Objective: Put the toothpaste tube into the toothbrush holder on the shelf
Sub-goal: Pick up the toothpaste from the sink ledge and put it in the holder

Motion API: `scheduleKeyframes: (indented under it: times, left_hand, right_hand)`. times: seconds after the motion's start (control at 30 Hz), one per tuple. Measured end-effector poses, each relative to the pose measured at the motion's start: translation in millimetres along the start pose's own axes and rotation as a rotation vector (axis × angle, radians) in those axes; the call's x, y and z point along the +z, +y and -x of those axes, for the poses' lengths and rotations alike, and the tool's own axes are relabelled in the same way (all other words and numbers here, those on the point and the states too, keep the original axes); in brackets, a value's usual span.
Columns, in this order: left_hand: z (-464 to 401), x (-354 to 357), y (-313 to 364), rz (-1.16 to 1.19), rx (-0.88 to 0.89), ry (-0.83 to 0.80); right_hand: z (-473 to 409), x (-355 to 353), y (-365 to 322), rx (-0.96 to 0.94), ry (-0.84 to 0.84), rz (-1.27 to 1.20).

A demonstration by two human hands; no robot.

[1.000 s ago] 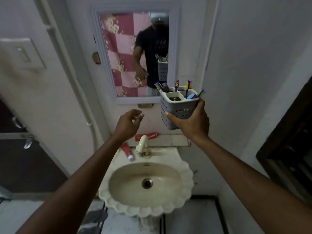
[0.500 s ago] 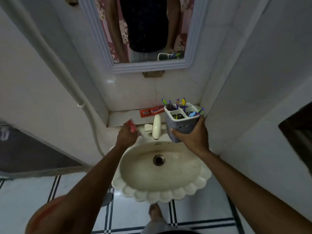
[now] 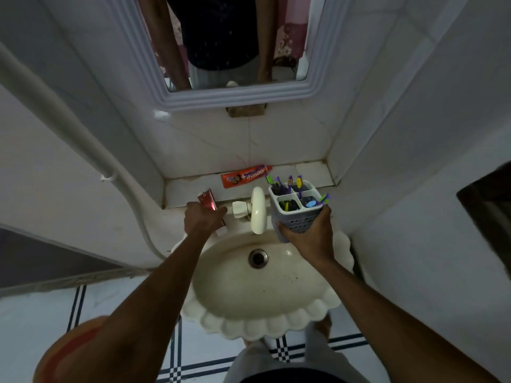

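Red toothpaste tube (image 3: 208, 200) clasped in left hand (image 3: 201, 218), beside faucet (image 3: 257, 210).

The left hand (image 3: 203, 219) covers the middle of the small red toothpaste tube (image 3: 206, 199); its label is too blurred to read.

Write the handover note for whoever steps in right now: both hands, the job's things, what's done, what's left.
Left hand: closed on the small red toothpaste tube at the sink's back edge, left of the tap.
Right hand: holding the grey toothbrush holder over the sink, brushes in it.
A second, orange tube lies on the shelf.
Done: tube grasped.
Left: drop the tube into a compartment, set the holder on the shelf.
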State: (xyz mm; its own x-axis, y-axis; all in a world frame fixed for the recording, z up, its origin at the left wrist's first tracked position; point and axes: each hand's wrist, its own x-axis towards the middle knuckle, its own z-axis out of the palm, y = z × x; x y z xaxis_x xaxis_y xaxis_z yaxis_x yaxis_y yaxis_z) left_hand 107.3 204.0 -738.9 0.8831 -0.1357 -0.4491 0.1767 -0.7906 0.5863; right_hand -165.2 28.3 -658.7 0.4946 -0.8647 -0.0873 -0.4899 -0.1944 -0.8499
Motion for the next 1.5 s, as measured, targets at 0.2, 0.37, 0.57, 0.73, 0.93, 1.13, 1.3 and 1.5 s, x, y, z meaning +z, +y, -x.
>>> scheduleKeyframes:
  times: [0.2,0.37,0.57,0.73,0.93,1.13,1.3,1.5]
  left_hand:
    - [107,-70,87,0.167,0.263,0.168]
    - [154,-91,153,0.317,0.500,0.144]
    - [191,-30,220,0.327,0.701,-0.024]
    - [189,12,241,0.237,0.755,-0.081]
    - [178,24,237,0.107,0.770,-0.063]
    - [142,8,225,0.179,0.736,0.014]
    - [82,-3,179,-0.131,0.633,0.038]
    - [30,1,164,-0.378,0.521,-0.124]
  right_hand:
    - [-6,8,14,-0.014,-0.048,0.016]
    - [-8,7,29,0.051,-0.113,-0.007]
    - [-13,-7,19,0.071,-0.202,-0.081]
    - [-19,-14,16,0.065,-0.237,-0.042]
    - [-26,-22,14,0.043,-0.259,-0.020]
    - [-31,-26,18,0.070,-0.205,-0.039]
    - [-33,-28,19,0.077,-0.156,-0.052]
    - [-28,-25,18,0.081,-0.145,-0.083]
